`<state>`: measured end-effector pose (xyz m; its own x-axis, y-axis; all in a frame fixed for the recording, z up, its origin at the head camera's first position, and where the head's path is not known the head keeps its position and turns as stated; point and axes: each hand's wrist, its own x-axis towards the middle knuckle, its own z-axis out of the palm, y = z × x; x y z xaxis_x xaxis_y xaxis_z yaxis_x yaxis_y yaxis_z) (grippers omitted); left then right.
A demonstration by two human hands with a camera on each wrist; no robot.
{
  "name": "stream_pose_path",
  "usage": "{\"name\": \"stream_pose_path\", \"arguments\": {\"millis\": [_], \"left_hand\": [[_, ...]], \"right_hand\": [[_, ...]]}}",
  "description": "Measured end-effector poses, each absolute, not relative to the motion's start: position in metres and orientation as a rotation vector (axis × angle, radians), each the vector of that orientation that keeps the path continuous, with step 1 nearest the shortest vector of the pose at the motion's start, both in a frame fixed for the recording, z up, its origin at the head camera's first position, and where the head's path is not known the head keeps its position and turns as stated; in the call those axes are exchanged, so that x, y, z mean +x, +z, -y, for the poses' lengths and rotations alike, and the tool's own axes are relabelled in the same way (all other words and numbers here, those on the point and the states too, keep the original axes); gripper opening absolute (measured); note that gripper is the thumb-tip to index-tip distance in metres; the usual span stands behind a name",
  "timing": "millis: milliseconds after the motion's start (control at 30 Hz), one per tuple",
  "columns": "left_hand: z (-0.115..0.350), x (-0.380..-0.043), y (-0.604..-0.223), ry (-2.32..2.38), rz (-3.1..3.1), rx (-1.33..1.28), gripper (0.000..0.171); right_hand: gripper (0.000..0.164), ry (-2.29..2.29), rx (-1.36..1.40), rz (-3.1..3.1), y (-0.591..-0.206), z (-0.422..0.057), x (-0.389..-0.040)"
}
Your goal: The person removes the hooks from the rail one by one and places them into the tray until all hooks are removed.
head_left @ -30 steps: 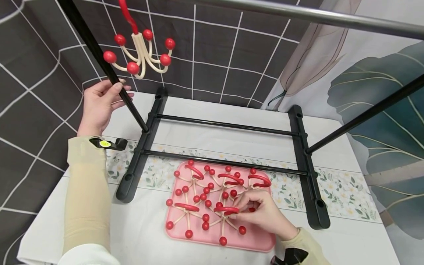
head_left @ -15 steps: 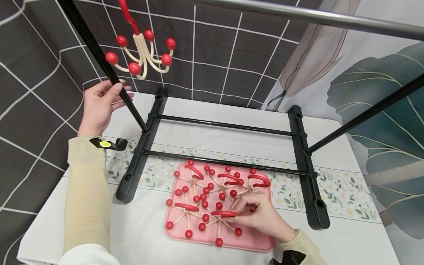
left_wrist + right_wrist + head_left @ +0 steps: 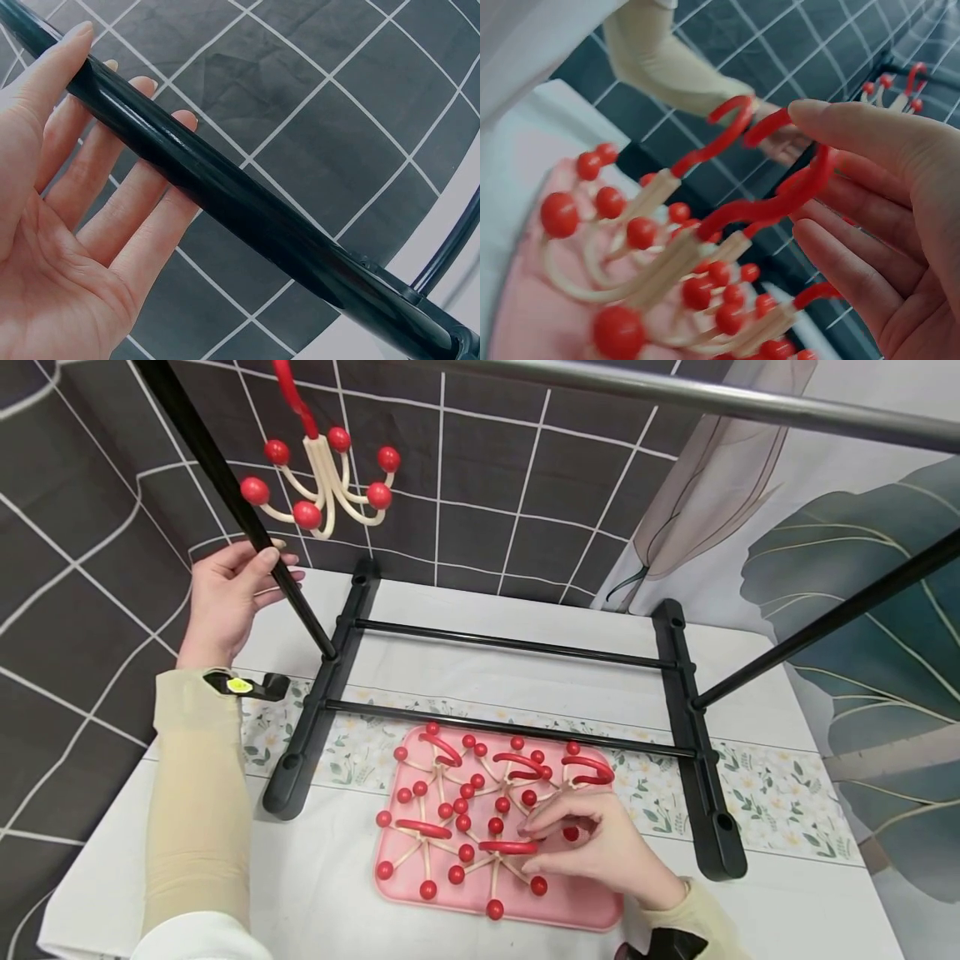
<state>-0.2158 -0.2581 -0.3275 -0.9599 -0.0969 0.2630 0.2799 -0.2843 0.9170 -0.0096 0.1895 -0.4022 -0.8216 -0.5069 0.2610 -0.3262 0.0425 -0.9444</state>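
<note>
A hook hanger [image 3: 495, 858] with a red curved top hook and cream prongs tipped with red balls stands on a pink tray [image 3: 566, 902]. My right hand [image 3: 600, 839] is at its red hook, thumb and fingers spread to either side. In the right wrist view that hook [image 3: 769, 210] passes in front of loosely extended fingers, near the thumb tip. Several similar hangers [image 3: 422, 830] share the tray. My left hand [image 3: 228, 593] holds the black pole [image 3: 288, 589] of a rack, thumb in front and fingers behind. Another hanger [image 3: 322, 485] hangs beside that pole.
Two black feet [image 3: 300, 760] and low crossbars [image 3: 517, 643] of the rack stand on the white table [image 3: 322, 860]. A metal bar [image 3: 675, 393] crosses overhead, and another slanted pole [image 3: 825, 627] rises at right. Dark checked cloth [image 3: 480, 485] covers the back.
My right hand moved the front hanger slightly left and down on the tray, then its fingers spread apart around the hook. The left hand stays on the pole.
</note>
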Motion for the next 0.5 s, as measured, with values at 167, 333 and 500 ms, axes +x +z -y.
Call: {"name": "stream_pose_path", "arguments": {"millis": [167,333,500], "left_hand": [[0.259,-0.216,-0.327,-2.325,1.723,-0.225,0.027],[0.259,-0.216,-0.328,-2.311,1.745,-0.224,0.029],[0.258,-0.216,-0.328,-2.306,1.752,-0.223,0.028]], "right_hand": [[0.038,-2.015,-0.985,-2.136,-0.383,-0.198,-0.021],[0.042,-2.065,-1.008,-2.222,-0.365,-0.206,-0.034],[0.039,-1.944,-0.871,-2.418,-0.344,-0.211,-0.044]]}}
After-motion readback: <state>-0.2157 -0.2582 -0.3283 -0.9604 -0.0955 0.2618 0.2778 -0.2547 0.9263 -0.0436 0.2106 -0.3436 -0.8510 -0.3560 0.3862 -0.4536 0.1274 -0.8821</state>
